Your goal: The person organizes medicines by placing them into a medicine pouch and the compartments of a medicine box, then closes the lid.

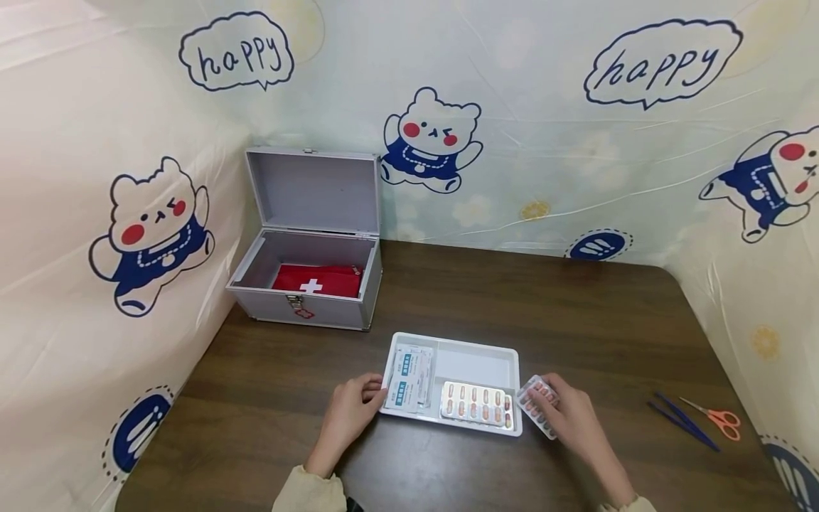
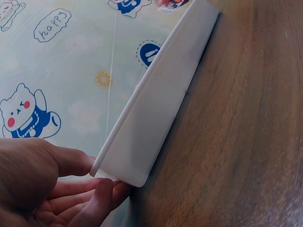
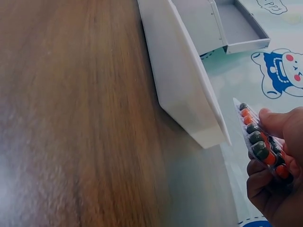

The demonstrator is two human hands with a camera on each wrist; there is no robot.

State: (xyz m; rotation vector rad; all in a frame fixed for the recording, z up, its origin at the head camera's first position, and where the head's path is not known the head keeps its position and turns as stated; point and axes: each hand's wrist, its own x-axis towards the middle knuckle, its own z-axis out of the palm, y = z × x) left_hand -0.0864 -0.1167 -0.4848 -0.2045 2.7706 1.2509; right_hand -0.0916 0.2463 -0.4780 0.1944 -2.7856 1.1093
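A white divided tray [image 1: 456, 424] lies on the table. At its left end, my left hand [image 1: 353, 407] holds the edge; the left wrist view shows the thumb against the rim and curled fingers [image 2: 97, 203] below it. My right hand [image 1: 568, 412], just off the tray's right end, pinches a blister pack [image 1: 536, 405] between thumb and fingers. Its capsules look dark green and orange in the right wrist view. White-and-blue paper sachets [image 1: 409, 377] fill the tray's left compartment. More capsule blister packs [image 1: 475, 403] lie stacked in the front right compartment. The back right compartment [image 1: 475, 361] shows its bare floor.
Behind the tray to the left stands a silver case [image 1: 307, 313], lid raised, with a red pouch [image 1: 333, 281] bearing a white cross inside. Blue tweezers [image 1: 684, 421] and orange-handled scissors [image 1: 719, 419] lie at the right. Printed cloth [image 1: 537, 142] hangs around the table [image 1: 512, 299].
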